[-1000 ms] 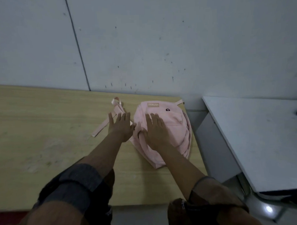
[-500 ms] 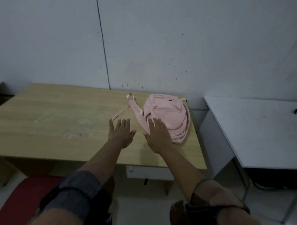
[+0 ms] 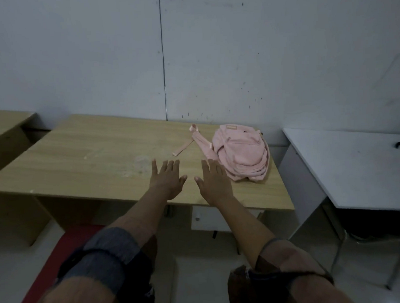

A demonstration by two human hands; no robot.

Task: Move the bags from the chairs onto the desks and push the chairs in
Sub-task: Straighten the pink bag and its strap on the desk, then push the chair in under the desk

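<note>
Both hands hold nothing. The left hand [image 3: 167, 181] is stretched forward with its fingers straight and spread, palm down, over the near half of the light wooden desk [image 3: 98, 160]. The right hand [image 3: 215, 180] reaches out beside it in the same flat, released pose, thumb turned toward the left hand, with a narrow gap between the two. The right hand's fingertips [image 3: 212, 165] lie just beside the near left edge of the soft pink fabric backpack [image 3: 242, 154]; whether they touch it cannot be told.

The backpack lies flat on the right end of the desk, close to the right edge and near the back edge by the grey wall [image 3: 236, 58]. Its pink straps [image 3: 189, 142] trail to the left across the desktop. Left of the straps the desktop is bare wood out to its left edge.

A white desk [image 3: 355, 167] stands to the right, set apart from the wooden one by a narrow gap. Another wooden desk [image 3: 3, 128] stands at the far left. Below the near edge, a red chair seat [image 3: 67, 239] shows beside the left forearm, on pale floor [image 3: 200, 277] that lies open between the arms.
</note>
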